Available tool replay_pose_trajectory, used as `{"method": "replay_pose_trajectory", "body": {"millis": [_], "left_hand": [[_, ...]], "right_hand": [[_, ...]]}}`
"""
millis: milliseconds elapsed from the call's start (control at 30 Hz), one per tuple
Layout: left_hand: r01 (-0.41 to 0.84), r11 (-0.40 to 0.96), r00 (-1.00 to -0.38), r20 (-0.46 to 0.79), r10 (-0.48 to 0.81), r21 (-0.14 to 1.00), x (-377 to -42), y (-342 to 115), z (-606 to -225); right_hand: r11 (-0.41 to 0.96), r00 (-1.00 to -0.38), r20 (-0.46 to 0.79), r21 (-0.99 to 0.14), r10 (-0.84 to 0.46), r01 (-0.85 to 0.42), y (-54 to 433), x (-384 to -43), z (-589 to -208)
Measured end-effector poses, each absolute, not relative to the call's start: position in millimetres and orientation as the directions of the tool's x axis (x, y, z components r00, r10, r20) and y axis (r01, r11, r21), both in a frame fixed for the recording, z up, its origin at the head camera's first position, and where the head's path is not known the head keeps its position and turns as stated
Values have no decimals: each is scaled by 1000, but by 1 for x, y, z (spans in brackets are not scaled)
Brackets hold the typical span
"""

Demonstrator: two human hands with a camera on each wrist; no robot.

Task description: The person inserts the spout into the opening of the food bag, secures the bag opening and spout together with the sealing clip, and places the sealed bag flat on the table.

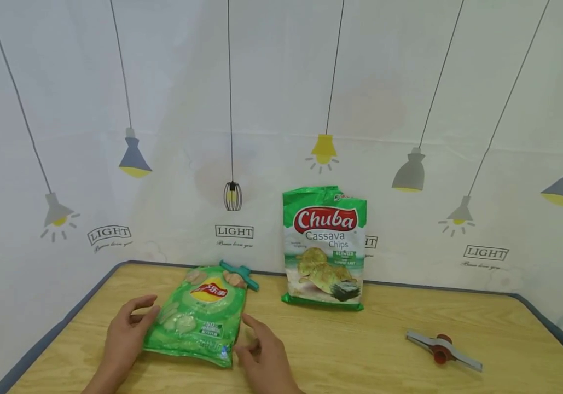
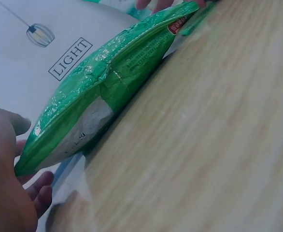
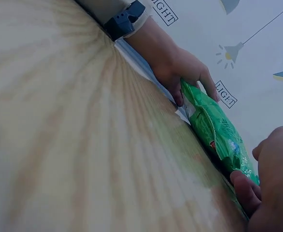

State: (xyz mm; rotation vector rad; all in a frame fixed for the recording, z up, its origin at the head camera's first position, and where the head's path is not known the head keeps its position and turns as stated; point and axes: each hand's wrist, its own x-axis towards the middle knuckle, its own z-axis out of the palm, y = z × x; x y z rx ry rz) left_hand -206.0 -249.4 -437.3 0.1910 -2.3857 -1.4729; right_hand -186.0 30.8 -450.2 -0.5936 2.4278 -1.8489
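A green bag of Lay's-style chips [image 1: 187,336] lies on the table, printed side up. At its far right corner is a teal bag clip [image 1: 242,275]. My left hand [image 1: 126,334] is at the bag's left edge. In the left wrist view, the left thumb [image 2: 17,122] is above the bag edge and apart from it, with the other fingers lower down. My right hand [image 1: 267,358] is beside the near right edge. In the right wrist view, one right fingertip [image 3: 243,186] touches the bag's lower edge, while another finger is bent above. Both hands look loose.
A green and white Chuba cassava chips bag [image 1: 324,249] stands upright against the lamp-printed backdrop [image 1: 281,137]. On the right of the wooden table [image 1: 350,350] lies a grey bar with a dark red round middle [image 1: 442,349]. A dark edge runs along the table's back.
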Motion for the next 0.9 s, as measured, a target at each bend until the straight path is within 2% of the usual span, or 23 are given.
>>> {"method": "replay_pose_trajectory", "body": {"millis": [133,300,467,600,700,833,900], "left_hand": [[48,521,-897,266,-353,852,-207,-245,-432],[102,602,-838,395,-377,792,-205,-232,-418],[280,632,-767,564,-304,723,-198,-198,-395],[458,572,-731,654,-193,681,-190,-160,-389],[536,476,-741,659,-131,697,-181,-130,-393],[533,320,-819,572,-38,783,-169,-91,-401],[500,254,-858,513,20,828,-166,-74,-403]], "right_hand": [[232,-910,274,-907,-310,-352,47,-179,-451],[248,-874,356,-861,-330,-444,75,-171,-452],[289,-872,384,-835,-305,-469,109,-162,-448],[360,-897,365,-825,-251,-436,140,-152,-446],[428,-909,386,-802,-159,-416,160,-142,-447],[516,-894,448,-768,11,-379,189,-130,-451],[553,-877,479,-743,45,-378,208,-126,-452]]}}
